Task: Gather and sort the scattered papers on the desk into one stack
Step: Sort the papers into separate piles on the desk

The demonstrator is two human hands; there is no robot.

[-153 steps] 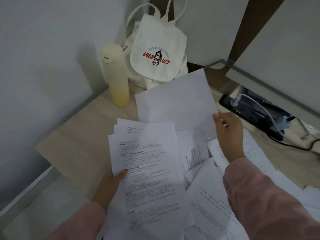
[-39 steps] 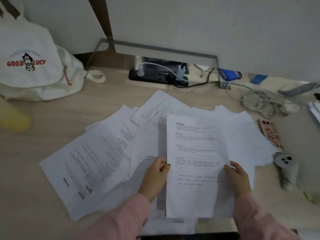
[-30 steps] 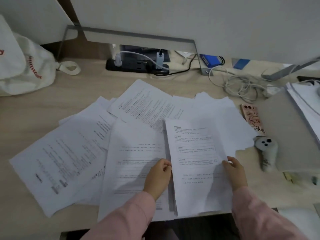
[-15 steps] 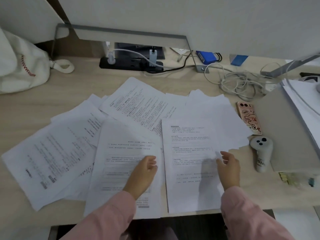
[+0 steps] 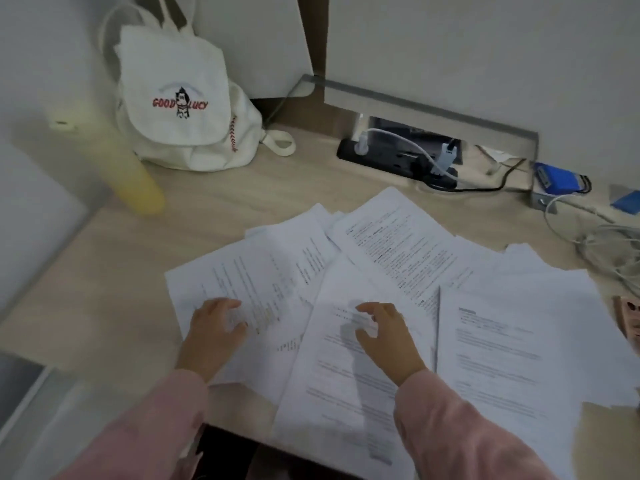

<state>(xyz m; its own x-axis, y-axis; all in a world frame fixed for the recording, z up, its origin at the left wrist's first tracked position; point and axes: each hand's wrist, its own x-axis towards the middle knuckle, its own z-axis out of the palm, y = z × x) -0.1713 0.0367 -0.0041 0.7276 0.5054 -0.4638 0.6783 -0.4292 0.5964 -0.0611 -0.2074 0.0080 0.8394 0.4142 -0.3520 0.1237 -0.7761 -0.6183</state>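
Observation:
Several printed white papers lie fanned across the wooden desk (image 5: pixel 104 292). A left sheet (image 5: pixel 249 289) lies under my left hand (image 5: pixel 213 329), whose fingers are spread flat on it. My right hand (image 5: pixel 384 334) hovers over or rests on a middle sheet (image 5: pixel 332 382), fingers apart, holding nothing. Another printed sheet (image 5: pixel 502 348) lies to the right, and a tilted sheet (image 5: pixel 398 247) lies behind the hands. Both sleeves are pink.
A white "GOOD LUCY" backpack (image 5: pixel 180 109) and a yellow bottle (image 5: pixel 117 164) stand at the back left. A black power strip (image 5: pixel 391 161) with plugged cables sits at the back. White cables (image 5: pixel 609 247) and a phone (image 5: pixel 628 320) lie at the right.
Both hands let go of the right printed sheet and shifted left. My left hand now rests on the far-left sheet and my right on the middle one. The view swung left.

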